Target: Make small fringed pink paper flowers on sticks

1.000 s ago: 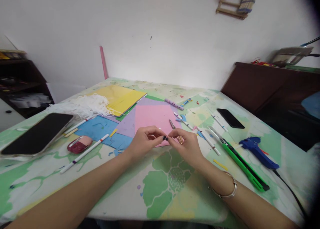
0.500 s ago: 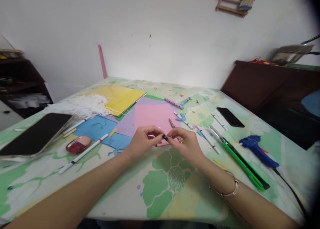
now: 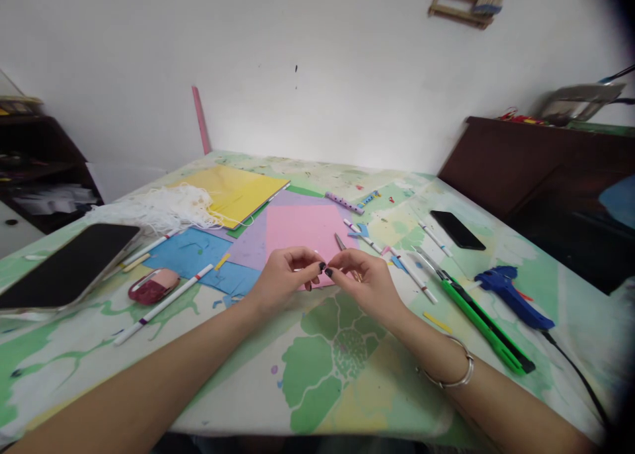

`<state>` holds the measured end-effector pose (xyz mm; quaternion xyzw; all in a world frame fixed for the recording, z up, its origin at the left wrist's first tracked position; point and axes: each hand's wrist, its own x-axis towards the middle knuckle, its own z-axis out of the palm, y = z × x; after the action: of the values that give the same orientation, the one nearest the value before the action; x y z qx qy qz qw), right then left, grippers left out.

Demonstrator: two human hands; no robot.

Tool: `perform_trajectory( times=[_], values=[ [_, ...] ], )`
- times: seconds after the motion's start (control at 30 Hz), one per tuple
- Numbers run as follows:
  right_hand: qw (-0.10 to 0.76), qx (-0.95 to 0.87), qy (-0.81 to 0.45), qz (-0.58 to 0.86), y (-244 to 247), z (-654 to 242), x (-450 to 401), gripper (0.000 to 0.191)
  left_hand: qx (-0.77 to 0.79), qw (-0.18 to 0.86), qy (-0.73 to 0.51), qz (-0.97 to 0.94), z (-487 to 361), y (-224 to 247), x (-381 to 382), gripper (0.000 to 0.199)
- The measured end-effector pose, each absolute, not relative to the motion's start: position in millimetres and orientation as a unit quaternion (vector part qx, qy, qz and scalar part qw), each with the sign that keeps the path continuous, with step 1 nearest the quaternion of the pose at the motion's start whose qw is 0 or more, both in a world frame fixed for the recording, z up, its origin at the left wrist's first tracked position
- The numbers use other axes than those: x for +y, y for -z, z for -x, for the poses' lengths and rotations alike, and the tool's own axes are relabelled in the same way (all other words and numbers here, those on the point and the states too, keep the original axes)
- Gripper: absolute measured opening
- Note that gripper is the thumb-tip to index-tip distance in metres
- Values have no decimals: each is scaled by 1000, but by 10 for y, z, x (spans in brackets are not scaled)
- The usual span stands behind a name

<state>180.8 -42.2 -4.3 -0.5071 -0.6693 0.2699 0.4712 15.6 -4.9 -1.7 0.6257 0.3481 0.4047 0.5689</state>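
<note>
My left hand [image 3: 290, 272] and my right hand [image 3: 361, 275] meet fingertip to fingertip over the near edge of a pink sheet [image 3: 302, 226]. Both are pinched closed on something too small to make out. Scissors [image 3: 340, 241] lie on the sheet, partly hidden behind my right hand. Under the pink sheet is a purple sheet [image 3: 251, 242], with blue sheets [image 3: 193, 255] to its left. White markers [image 3: 414, 275] lie to the right of my right hand, and another marker [image 3: 163, 305] lies left of my left hand.
A green cutter [image 3: 483, 321] and a blue glue gun [image 3: 513, 298] with a cord lie at the right, near a black phone [image 3: 457, 230]. At the left are a large phone [image 3: 69, 265], a pink-and-maroon case [image 3: 153, 286], white yarn [image 3: 159, 209] and a yellow pad [image 3: 243, 192].
My fingertips have shifted slightly, with a small gap now showing between the two thumbs. The whole view has moved a little; objects on the table keep their places.
</note>
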Motion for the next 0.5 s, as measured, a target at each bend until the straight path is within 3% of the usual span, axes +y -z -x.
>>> perform_trajectory(
  times=[0.5],
  values=[
    [454,-672,-261,524,67,-1797,-434,8,350,506,-411,-672,-191,12,-93,6]
  ],
)
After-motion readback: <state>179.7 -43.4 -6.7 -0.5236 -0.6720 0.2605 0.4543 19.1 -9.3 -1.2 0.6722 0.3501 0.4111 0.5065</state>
